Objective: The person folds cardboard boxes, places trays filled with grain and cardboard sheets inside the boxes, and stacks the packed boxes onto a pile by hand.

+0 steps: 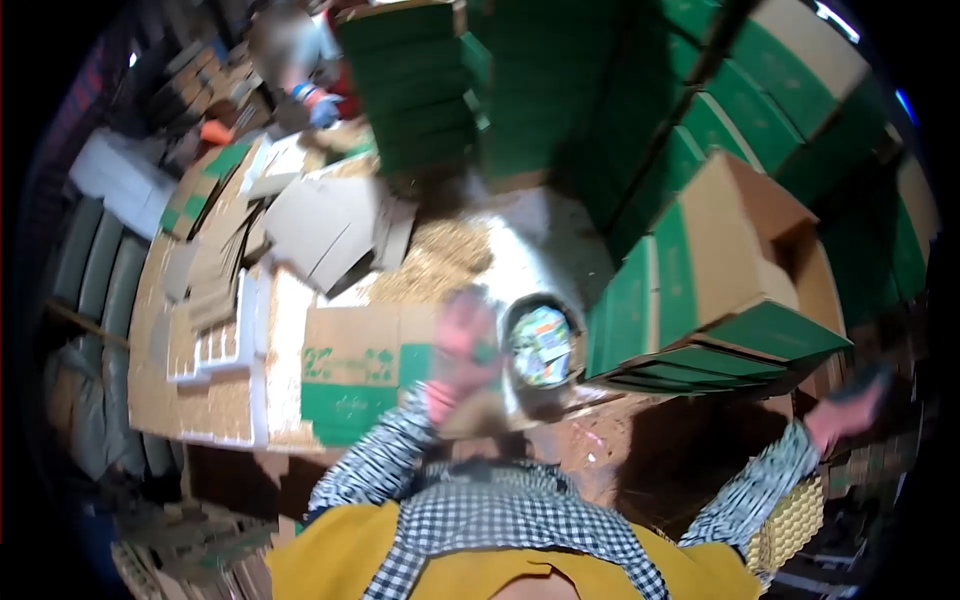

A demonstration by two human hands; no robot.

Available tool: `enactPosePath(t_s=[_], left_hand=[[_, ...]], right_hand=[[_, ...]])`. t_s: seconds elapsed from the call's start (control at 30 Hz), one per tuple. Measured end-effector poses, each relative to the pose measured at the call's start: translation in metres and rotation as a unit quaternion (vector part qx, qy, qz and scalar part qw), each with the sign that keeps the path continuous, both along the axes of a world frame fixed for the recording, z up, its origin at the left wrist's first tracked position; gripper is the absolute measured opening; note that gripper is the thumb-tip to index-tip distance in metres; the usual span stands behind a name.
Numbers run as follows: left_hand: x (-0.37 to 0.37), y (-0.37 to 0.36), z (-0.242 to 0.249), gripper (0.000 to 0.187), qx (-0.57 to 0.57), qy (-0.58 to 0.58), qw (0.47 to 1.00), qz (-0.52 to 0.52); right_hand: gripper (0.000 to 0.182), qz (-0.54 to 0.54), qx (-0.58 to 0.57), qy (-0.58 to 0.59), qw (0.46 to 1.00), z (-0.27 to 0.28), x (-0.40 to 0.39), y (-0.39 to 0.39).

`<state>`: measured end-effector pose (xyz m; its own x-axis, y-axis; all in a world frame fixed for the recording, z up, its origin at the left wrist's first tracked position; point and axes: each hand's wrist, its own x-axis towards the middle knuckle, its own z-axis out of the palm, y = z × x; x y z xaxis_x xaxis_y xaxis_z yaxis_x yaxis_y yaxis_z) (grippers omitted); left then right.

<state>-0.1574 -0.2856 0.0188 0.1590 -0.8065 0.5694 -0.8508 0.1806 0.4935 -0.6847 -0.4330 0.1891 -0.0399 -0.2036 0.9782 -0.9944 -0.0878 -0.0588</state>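
Note:
My left hand [465, 350], in a pink glove, is smeared by motion above the right end of a flat brown-and-green cardboard box [350, 370] on the table. Its fingers are too blurred to read. To its right stands a dark round bucket [512, 365] with small printed packets or cards [541, 345] inside. My right hand [845, 415], also gloved in pink with a dark finger end, reaches far out to the right. It is below a stack of green boxes and above a yellow bumpy tray [800, 520]. Whether it holds anything is not visible.
Loose cardboard pieces [320, 225], wood shavings [445, 255] and white foam trays [258, 350] lie on the table [150, 380]. A partly open carton [725, 250] tops boxes at the right; tall green stacks [415, 90] rise behind. Another person [315, 100] is at the far left.

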Motion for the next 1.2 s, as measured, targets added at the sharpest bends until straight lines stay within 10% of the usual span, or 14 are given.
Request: enactPosePath(t_s=[0.1, 0.23, 0.43, 0.53, 0.57, 0.63, 0.8, 0.87, 0.97, 1.2], left_hand=[[0.140, 0.075, -0.053, 0.064, 0.101, -0.051, 0.954, 0.277], [0.265, 0.153, -0.160, 0.085, 0.321, 0.107, 0.819, 0.463], [0.271, 0.185, -0.178, 0.065, 0.203, 0.289, 0.862, 0.363], [0.292, 0.202, -0.167, 0.048, 0.023, 0.346, 0.886, 0.309], [0.297, 0.206, -0.121, 0.042, 0.047, 0.503, 0.815, 0.285], [0.295, 0.206, -0.033, 0.037, -0.064, 0.504, 0.845, 0.167], [0.317, 0.156, 0.002, 0.035, -0.050, 0.418, 0.885, 0.198], [0.347, 0.158, -0.023, 0.034, -0.148, 0.500, 0.833, 0.184], [0.328, 0.174, -0.013, 0.042, -0.216, 0.600, 0.756, 0.150], [0.285, 0.203, -0.036, 0.040, -0.185, 0.359, 0.867, 0.292]], right_hand=[[0.040, 0.363, 0.157, -0.100, 0.913, -0.021, 0.166, 0.111], [0.065, 0.530, 0.634, -0.307, 0.472, -0.170, 0.419, 0.126], [0.092, 0.026, 0.718, -0.097, 0.689, -0.369, 0.540, 0.066], [0.081, 0.240, 0.684, -0.229, 0.650, -0.342, 0.520, 0.061], [0.078, 0.332, 0.646, -0.313, 0.612, -0.286, 0.515, 0.071], [0.058, 0.454, 0.558, -0.403, 0.566, -0.247, 0.503, 0.064], [0.014, 0.502, 0.428, -0.564, 0.497, -0.193, 0.535, 0.038], [0.010, 0.556, 0.416, -0.448, 0.564, -0.147, 0.534, 0.102], [0.016, 0.637, 0.378, -0.412, 0.531, -0.145, 0.524, 0.128], [0.031, 0.663, 0.401, -0.340, 0.533, -0.175, 0.501, 0.098]])
